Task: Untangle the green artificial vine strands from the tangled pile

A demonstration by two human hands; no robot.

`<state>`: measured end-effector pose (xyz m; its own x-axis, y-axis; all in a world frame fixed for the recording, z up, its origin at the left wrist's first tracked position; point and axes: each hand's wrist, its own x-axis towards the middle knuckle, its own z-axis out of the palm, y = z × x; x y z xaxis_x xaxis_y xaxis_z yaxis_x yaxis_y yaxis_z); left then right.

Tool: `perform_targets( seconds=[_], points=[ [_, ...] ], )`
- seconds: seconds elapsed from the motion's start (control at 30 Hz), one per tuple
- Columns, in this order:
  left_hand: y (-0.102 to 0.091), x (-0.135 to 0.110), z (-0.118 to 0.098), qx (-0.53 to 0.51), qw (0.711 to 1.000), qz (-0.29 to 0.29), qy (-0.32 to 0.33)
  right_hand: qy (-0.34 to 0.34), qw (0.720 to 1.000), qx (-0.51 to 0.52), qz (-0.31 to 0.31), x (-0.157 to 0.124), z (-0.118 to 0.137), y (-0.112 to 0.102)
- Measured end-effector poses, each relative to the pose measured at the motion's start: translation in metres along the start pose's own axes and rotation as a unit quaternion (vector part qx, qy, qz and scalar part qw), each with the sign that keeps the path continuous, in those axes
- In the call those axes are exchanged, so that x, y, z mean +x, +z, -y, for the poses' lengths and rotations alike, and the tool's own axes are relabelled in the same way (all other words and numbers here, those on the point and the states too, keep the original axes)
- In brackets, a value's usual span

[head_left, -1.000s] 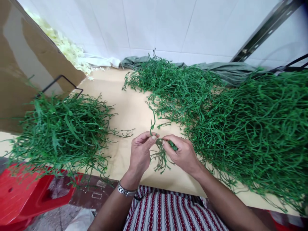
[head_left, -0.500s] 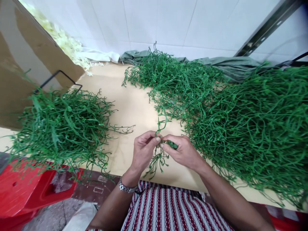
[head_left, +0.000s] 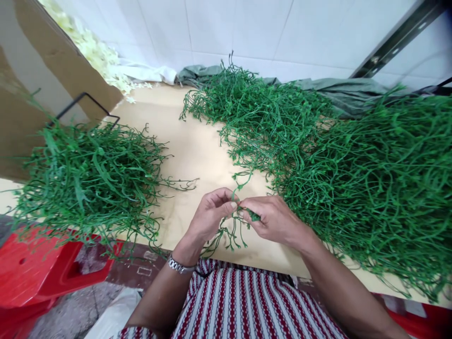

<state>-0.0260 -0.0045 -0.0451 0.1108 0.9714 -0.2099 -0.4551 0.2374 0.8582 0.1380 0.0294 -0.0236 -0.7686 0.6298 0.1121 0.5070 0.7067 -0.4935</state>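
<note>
Near the table's front edge, my left hand (head_left: 214, 213) pinches a thin green artificial plant stem (head_left: 243, 184) between thumb and fingers. My right hand (head_left: 273, 217) meets it fingertip to fingertip and is closed on the same stem, with a dark green bit (head_left: 253, 215) showing between its thumb and forefinger. Loose stem ends (head_left: 231, 238) hang below the fingers. To the right of my hands spreads a large heap of green stems (head_left: 374, 188). Behind them lies a second heap (head_left: 264, 113), which runs into the first.
Another pile of green stems (head_left: 95, 183) lies on the left, overhanging the table (head_left: 190, 150) edge above a red stool (head_left: 31, 268). A cardboard box (head_left: 52, 80) with a black wire frame (head_left: 83, 96) stands behind it. Pale yellow petals (head_left: 93, 54) lie along the tiled wall (head_left: 226, 28).
Both hands stay pinched together while the stem's upper end bends over to the right. My wrists have spread slightly apart, and the view has shifted a little.
</note>
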Motion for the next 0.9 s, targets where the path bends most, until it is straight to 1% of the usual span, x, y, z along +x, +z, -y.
perform_targets(
  seconds=[0.1,0.2,0.3,0.43,0.53,0.63,0.7,0.8,0.9],
  points=[
    [0.000,-0.002,0.000,0.033,0.999,0.021,0.010,-0.003,1.000,-0.018,0.008,-0.001,0.002,-0.001],
    [0.001,-0.003,0.000,0.021,0.999,0.029,0.003,-0.007,1.000,0.009,0.024,-0.001,0.000,-0.002],
    [0.002,-0.003,0.000,-0.019,0.999,0.035,-0.022,-0.019,0.994,0.096,0.042,0.000,-0.005,-0.003],
    [0.002,-0.002,-0.001,-0.050,0.997,0.033,-0.057,-0.005,0.971,0.230,0.059,0.002,-0.009,-0.001],
    [0.002,-0.002,-0.001,-0.054,0.996,0.033,-0.064,0.008,0.957,0.284,0.064,0.002,-0.010,0.001],
    [0.002,-0.002,-0.001,-0.044,0.998,0.027,-0.041,0.032,0.947,0.314,0.055,0.003,-0.008,0.002],
    [0.003,-0.003,-0.002,-0.014,1.000,0.015,-0.002,0.054,0.937,0.342,0.045,0.004,-0.007,0.004],
    [0.006,-0.005,-0.004,0.070,0.996,-0.004,0.050,0.089,0.915,0.391,0.031,0.005,-0.006,0.008],
    [0.009,-0.007,-0.004,0.159,0.984,-0.016,0.075,0.126,0.897,0.420,0.049,0.004,-0.007,0.011]
  ],
)
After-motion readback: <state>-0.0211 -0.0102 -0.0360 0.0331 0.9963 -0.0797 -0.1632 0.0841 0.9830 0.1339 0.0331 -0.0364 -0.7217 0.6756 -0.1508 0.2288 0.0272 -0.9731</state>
